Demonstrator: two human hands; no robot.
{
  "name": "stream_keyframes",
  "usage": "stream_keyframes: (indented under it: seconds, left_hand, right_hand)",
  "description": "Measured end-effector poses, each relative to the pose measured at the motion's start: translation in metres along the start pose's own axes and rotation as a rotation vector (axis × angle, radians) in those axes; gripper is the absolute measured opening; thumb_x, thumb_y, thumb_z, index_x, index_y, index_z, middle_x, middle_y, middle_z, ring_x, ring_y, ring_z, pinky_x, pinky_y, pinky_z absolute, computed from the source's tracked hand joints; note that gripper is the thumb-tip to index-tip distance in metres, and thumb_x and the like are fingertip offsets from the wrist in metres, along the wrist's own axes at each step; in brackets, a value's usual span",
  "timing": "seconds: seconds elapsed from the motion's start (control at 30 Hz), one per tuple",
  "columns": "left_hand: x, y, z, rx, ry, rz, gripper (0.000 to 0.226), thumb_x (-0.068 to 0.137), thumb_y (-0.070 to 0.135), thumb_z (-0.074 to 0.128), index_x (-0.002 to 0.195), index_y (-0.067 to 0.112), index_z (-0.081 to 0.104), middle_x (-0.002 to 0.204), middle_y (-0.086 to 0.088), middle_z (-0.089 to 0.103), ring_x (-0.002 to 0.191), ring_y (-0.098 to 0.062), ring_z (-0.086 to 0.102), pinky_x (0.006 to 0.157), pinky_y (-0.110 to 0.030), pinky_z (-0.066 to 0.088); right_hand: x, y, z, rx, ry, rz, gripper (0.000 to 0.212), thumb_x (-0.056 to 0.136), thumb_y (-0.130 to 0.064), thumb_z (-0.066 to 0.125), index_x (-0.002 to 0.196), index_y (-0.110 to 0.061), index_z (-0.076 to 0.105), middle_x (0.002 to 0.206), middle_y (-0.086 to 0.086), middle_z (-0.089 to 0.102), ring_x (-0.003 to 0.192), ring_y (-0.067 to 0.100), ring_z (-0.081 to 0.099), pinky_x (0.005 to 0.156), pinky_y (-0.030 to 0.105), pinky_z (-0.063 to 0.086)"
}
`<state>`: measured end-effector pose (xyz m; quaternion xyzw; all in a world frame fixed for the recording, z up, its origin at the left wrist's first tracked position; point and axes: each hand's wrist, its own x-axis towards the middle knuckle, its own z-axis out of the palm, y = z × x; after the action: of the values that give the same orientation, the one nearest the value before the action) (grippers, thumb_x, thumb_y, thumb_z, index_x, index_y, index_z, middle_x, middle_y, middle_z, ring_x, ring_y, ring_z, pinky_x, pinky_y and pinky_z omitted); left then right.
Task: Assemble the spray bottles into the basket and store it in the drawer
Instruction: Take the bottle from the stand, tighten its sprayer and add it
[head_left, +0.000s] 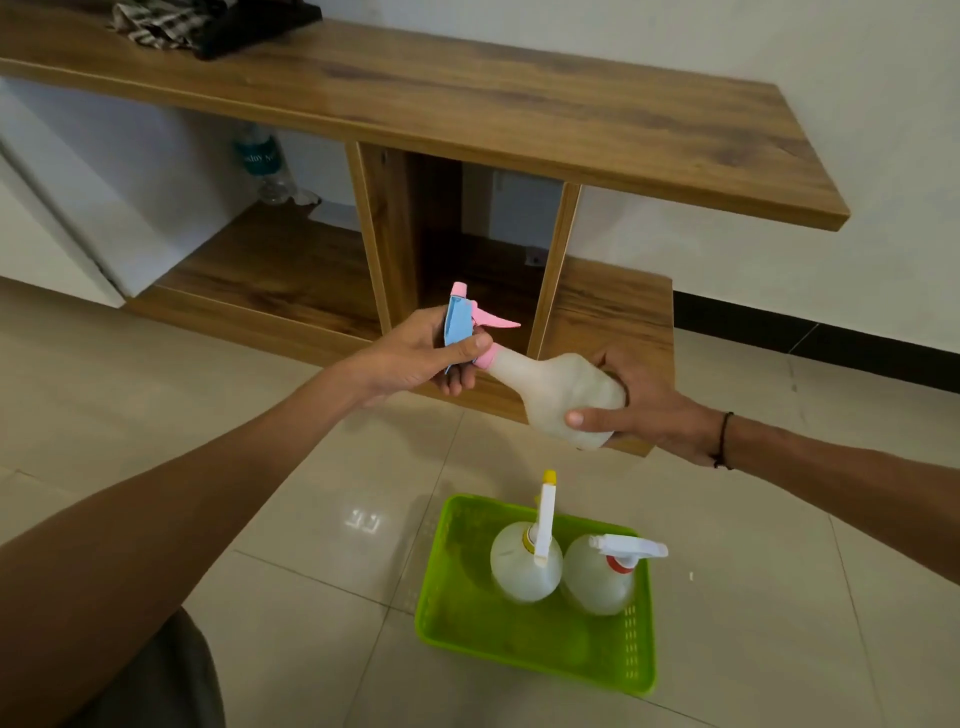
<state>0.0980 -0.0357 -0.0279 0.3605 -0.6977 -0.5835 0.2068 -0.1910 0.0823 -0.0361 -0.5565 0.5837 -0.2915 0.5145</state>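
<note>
Head view: our left hand (415, 358) grips the pink-and-blue trigger head (467, 325), seated on the neck of a frosted spray bottle (550, 389) whose base our right hand (639, 410) clasps. Below that grip, on the floor, the green basket (467, 623) holds two upright spray bottles, yellow-tipped (524, 561) and red-collared (602, 577).

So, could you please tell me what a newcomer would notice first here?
Mid-frame, the left hand grips a pink and blue sprayer while the right hand holds its bottle, tilted in the air. Below, a green basket on the floor holds two upright spray bottles.
</note>
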Motion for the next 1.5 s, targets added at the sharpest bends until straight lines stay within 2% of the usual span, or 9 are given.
stream_keyframes:
  seconds: [0.17, 0.4, 0.57, 0.73, 0.93, 1.03, 1.17, 1.3, 1.5]
  left_hand:
    - [-0.004, 0.018, -0.007, -0.004, 0.151, 0.119, 0.034, 0.089, 0.044, 0.075, 0.117, 0.026, 0.072, 0.072, 0.007, 0.073, 0.057, -0.004, 0.064, 0.053, -0.014, 0.052]
    - [-0.01, 0.018, -0.007, 0.188, 0.108, 0.171, 0.015, 0.097, 0.036, 0.072, 0.108, 0.027, 0.077, 0.075, 0.013, 0.071, 0.059, -0.003, 0.062, 0.054, -0.013, 0.051]
    - [-0.019, 0.003, -0.001, 0.248, -0.09, 0.134, 0.011, 0.099, 0.03, 0.072, 0.103, 0.021, 0.075, 0.074, 0.01, 0.072, 0.061, -0.006, 0.067, 0.056, -0.016, 0.053]
    - [-0.023, -0.019, 0.008, 0.225, -0.324, 0.042, 0.021, 0.095, 0.024, 0.079, 0.109, 0.009, 0.076, 0.084, -0.006, 0.081, 0.067, -0.02, 0.078, 0.06, -0.028, 0.063]
    - [-0.037, -0.044, 0.027, 0.255, -0.512, -0.049, 0.021, 0.087, 0.028, 0.089, 0.093, 0.014, 0.076, 0.083, -0.01, 0.082, 0.07, -0.029, 0.081, 0.063, -0.033, 0.065]
    - [-0.046, -0.047, 0.037, 0.336, -0.574, -0.039, 0.024, 0.08, 0.031, 0.094, 0.085, 0.017, 0.075, 0.079, -0.006, 0.081, 0.067, -0.025, 0.08, 0.062, -0.034, 0.064]
    - [-0.058, -0.046, 0.054, 0.489, -0.58, 0.06, 0.031, 0.078, 0.032, 0.093, 0.078, 0.014, 0.067, 0.069, -0.003, 0.075, 0.059, -0.021, 0.074, 0.055, -0.029, 0.055]
    - [-0.068, -0.058, 0.076, 0.642, -0.563, 0.164, 0.04, 0.075, 0.027, 0.089, 0.068, 0.023, 0.05, 0.056, 0.019, 0.058, 0.048, -0.006, 0.052, 0.048, -0.016, 0.036]
    - [-0.075, -0.078, 0.095, 0.758, -0.58, 0.144, 0.036, 0.074, 0.029, 0.086, 0.073, 0.02, 0.051, 0.053, 0.013, 0.053, 0.051, -0.009, 0.05, 0.049, -0.021, 0.035]
  right_hand:
    - [0.015, -0.001, 0.027, -0.318, -0.012, -0.111, 0.092, 0.051, -0.078, 0.086, 0.122, -0.025, 0.062, 0.114, -0.005, 0.073, 0.105, 0.015, 0.073, 0.089, 0.033, 0.064]
    - [0.031, -0.01, 0.062, -0.436, -0.232, -0.126, 0.051, 0.074, -0.057, 0.09, 0.108, -0.024, 0.07, 0.103, -0.009, 0.076, 0.096, 0.004, 0.073, 0.078, 0.017, 0.059]
    - [0.027, -0.001, 0.07, -0.578, -0.285, -0.098, 0.06, 0.075, -0.056, 0.089, 0.121, -0.023, 0.069, 0.111, -0.011, 0.074, 0.105, 0.003, 0.067, 0.076, 0.004, 0.051]
    - [0.02, 0.002, 0.08, -0.662, -0.34, -0.046, 0.058, 0.079, -0.056, 0.085, 0.123, -0.022, 0.068, 0.113, -0.008, 0.073, 0.109, 0.009, 0.067, 0.098, 0.03, 0.056]
    - [0.017, 0.007, 0.097, -0.758, -0.433, -0.001, 0.047, 0.083, -0.052, 0.084, 0.114, -0.019, 0.069, 0.114, 0.001, 0.073, 0.112, 0.022, 0.067, 0.101, 0.043, 0.055]
    - [0.017, 0.004, 0.099, -0.787, -0.502, -0.025, 0.04, 0.081, -0.043, 0.089, 0.102, -0.015, 0.071, 0.103, 0.002, 0.075, 0.101, 0.023, 0.069, 0.094, 0.045, 0.056]
    - [0.015, -0.003, 0.096, -0.838, -0.57, -0.038, 0.054, 0.076, -0.046, 0.091, 0.116, -0.02, 0.068, 0.112, -0.001, 0.073, 0.106, 0.021, 0.068, 0.095, 0.043, 0.057]
    - [0.016, -0.003, 0.096, -0.873, -0.595, -0.031, 0.057, 0.076, -0.043, 0.092, 0.122, -0.021, 0.066, 0.116, -0.002, 0.072, 0.109, 0.018, 0.067, 0.096, 0.041, 0.057]
    - [0.014, -0.008, 0.094, -0.963, -0.598, -0.055, 0.061, 0.077, -0.052, 0.088, 0.126, -0.025, 0.063, 0.115, -0.006, 0.068, 0.111, 0.015, 0.064, 0.097, 0.04, 0.057]
